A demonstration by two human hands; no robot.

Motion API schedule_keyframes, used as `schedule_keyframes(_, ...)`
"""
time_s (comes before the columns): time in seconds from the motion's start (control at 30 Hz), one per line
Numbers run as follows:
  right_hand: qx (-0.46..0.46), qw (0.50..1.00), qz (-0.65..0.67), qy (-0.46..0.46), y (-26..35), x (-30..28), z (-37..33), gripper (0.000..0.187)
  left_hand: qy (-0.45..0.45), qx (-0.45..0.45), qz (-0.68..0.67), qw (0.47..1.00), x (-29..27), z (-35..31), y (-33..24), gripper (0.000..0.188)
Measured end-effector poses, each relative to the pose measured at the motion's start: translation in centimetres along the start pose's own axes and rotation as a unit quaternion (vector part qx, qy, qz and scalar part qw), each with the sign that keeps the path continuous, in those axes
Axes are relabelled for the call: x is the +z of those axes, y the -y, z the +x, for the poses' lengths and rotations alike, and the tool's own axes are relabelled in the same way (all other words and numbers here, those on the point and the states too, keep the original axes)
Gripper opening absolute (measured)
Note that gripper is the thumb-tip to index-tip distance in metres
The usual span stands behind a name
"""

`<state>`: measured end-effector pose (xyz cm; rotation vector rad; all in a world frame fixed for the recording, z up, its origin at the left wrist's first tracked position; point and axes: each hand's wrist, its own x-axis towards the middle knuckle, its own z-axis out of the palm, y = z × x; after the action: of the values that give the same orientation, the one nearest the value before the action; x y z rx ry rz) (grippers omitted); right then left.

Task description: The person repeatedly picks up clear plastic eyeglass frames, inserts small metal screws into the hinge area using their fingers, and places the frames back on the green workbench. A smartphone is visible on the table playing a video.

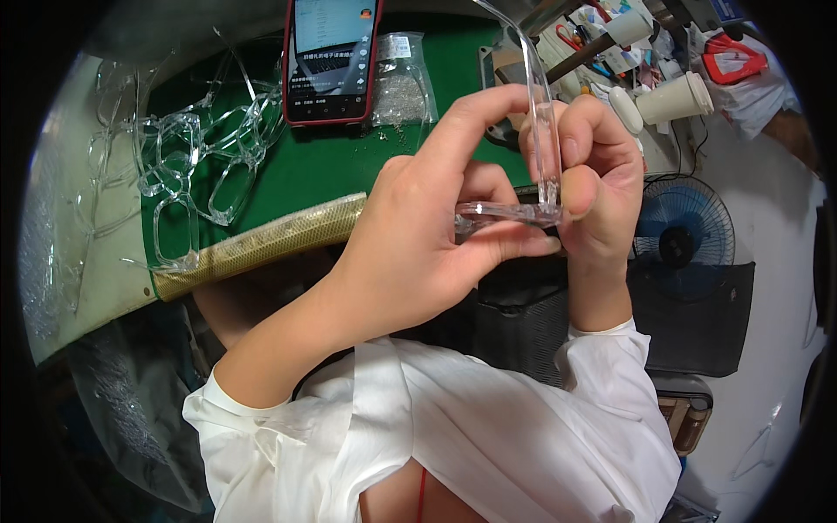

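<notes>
Both hands closed on one clear eyeglass frame (510, 212) at the desk (96, 305)

The desk, pale where its left border shows, spreads across the upper part of the view. The person's white shirt (514, 410) fills much of the lower part. A green mat (305, 166) covers a broad stretch of the desk, and a tangled pile of clear frames (193, 144) lies on its left side. To the right, beyond the wrist, is a round fan (684, 235) with a blue tint and a dark hub. A gold mesh-patterned strip (261, 240) runs along the near edge of the mat, passing behind the left forearm.

The left hand (418, 227) and the right hand (602, 183) are close together, both clamped on the eyeglass frame, which is right of centre, in front of the mat's right part. The left thumb lies along the near side of the frame's front, its index finger reaching up to the temple arm (543, 122); the right thumb and curled fingers grip by the corner where the two parts meet. The temple arm points away from the person.

A red-edged phone (328, 65) lies at the far side, its screen lit. Just beside it is a clear plastic pouch (401, 83). A pale cup (676, 103) lies tilted at upper right. Tiny bits (392, 135) are scattered near the pouch.
</notes>
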<state>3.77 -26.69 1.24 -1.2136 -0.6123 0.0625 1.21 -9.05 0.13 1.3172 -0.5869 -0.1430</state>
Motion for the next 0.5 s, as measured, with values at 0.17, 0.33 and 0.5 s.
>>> schedule_keyframes(0.17,0.063,0.995,-0.051,-0.064,1.6,-0.2,-0.5,0.034,-0.034,0.035,0.022,0.999,0.8,2.4,0.8,0.068)
schedule_keyframes(0.33,0.017,0.987,-0.12,-0.109,3.3,-2.5,0.8,0.025,-0.052,0.083,0.027,0.995,2.5,6.3,3.2,0.049)
schedule_keyframes(0.5,0.012,0.987,-0.109,-0.121,4.9,-7.2,2.6,0.024,-0.056,0.146,-0.005,0.988,4.8,10.1,6.2,0.017)
